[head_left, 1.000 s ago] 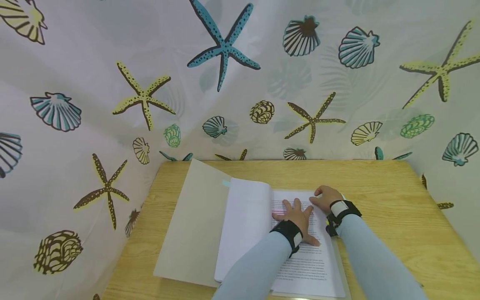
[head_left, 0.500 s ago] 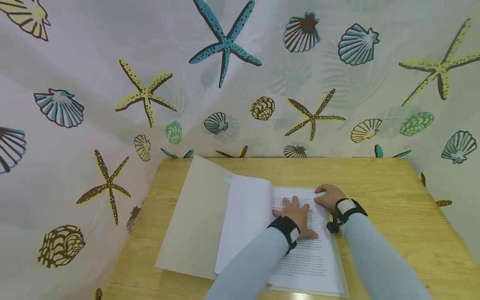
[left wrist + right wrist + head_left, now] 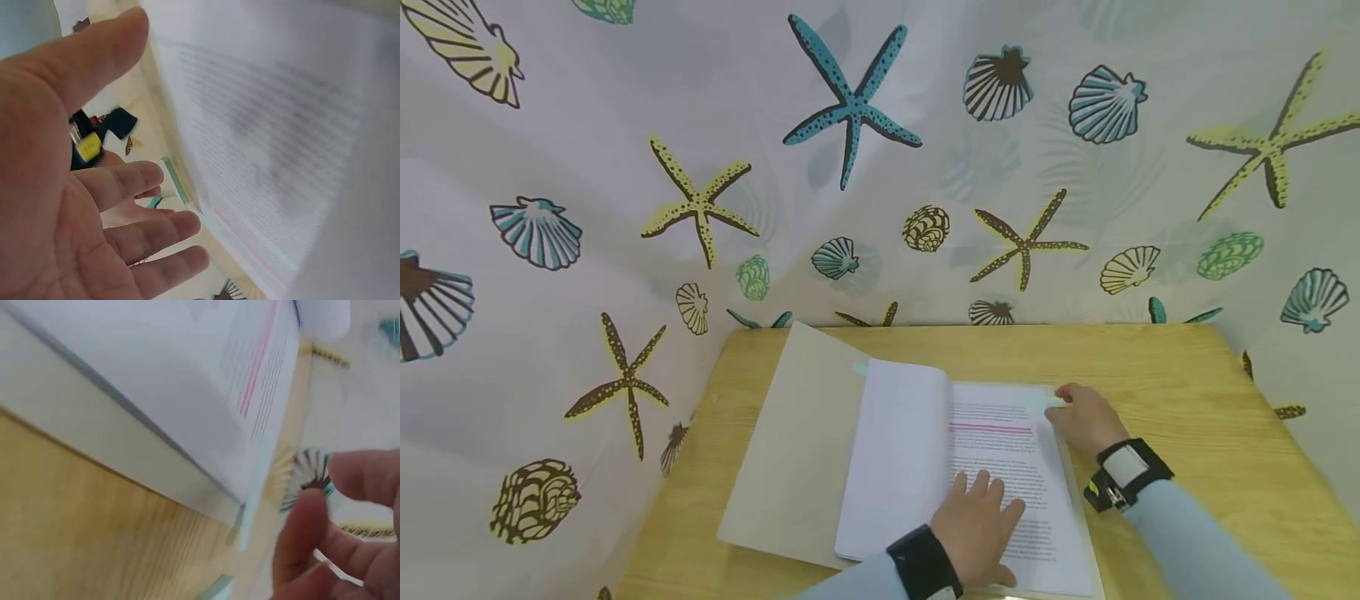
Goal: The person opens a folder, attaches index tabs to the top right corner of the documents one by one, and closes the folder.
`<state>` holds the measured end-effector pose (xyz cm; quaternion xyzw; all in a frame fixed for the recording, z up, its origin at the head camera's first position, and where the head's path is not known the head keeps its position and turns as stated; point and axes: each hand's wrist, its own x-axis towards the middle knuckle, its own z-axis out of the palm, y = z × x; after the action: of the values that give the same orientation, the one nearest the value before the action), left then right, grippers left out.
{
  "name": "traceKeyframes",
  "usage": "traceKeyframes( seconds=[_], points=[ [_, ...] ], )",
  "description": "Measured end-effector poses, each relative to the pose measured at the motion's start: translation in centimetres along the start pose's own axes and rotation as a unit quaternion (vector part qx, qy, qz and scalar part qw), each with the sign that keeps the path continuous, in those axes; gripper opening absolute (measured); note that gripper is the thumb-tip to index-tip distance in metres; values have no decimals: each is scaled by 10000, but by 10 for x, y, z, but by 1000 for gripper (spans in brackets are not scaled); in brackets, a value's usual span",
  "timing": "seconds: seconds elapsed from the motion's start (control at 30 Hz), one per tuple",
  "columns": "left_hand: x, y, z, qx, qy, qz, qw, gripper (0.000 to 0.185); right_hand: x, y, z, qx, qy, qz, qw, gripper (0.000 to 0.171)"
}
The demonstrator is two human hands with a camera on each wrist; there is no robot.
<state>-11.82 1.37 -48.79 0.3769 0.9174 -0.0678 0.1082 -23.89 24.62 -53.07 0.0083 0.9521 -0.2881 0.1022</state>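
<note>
A bound document (image 3: 895, 450) lies open, with a blank page on the left and a printed page (image 3: 1000, 442) with pink-marked lines on the right. Above that page's lower half is my left hand (image 3: 976, 529), fingers spread, holding nothing; the left wrist view shows its palm (image 3: 37, 206) beside the paper. My right hand (image 3: 1086, 419) is at the page's top right corner, by a pale blue sticky tab (image 3: 1043, 402). In the right wrist view, the thumb and bent fingers stand apart from the tab (image 3: 255, 500), with nothing visible between them.
The cream cover (image 3: 793, 450) is spread out on the left of the wooden table (image 3: 1157, 375). Another pale blue tab (image 3: 860, 368) sticks out at the blank page's top. A patterned curtain (image 3: 880, 208) with shells and starfish hangs behind and around the table.
My left hand has moved toward me down the printed page, uncovering the pink-marked lines. My right hand has shifted right at the corner, and the pale blue tab there shows more plainly.
</note>
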Motion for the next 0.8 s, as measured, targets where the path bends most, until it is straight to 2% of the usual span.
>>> traceKeyframes(
  seconds=[0.07,0.17,0.3,0.47,0.6,0.8],
  points=[
    [-14,-2,8,-65,75,75,9999,93,-23,-6,1,-306,-74,-234,9992,53],
    [-29,-6,18,-157,71,14,9998,94,-53,-13,8,-814,-164,-418,9957,58],
    [-44,-12,33,-90,139,-118,9998,95,-77,-16,20,-1333,-134,-454,9900,69],
    [-55,-17,49,105,366,-310,9988,88,-87,-14,34,-1656,-86,-552,9846,86],
    [-57,-19,60,250,615,-326,9973,85,-89,-8,41,-1771,-4,-590,9824,94],
    [-56,-17,72,381,849,-329,9951,74,-89,-2,46,-2041,171,-812,9754,90]
  ],
)
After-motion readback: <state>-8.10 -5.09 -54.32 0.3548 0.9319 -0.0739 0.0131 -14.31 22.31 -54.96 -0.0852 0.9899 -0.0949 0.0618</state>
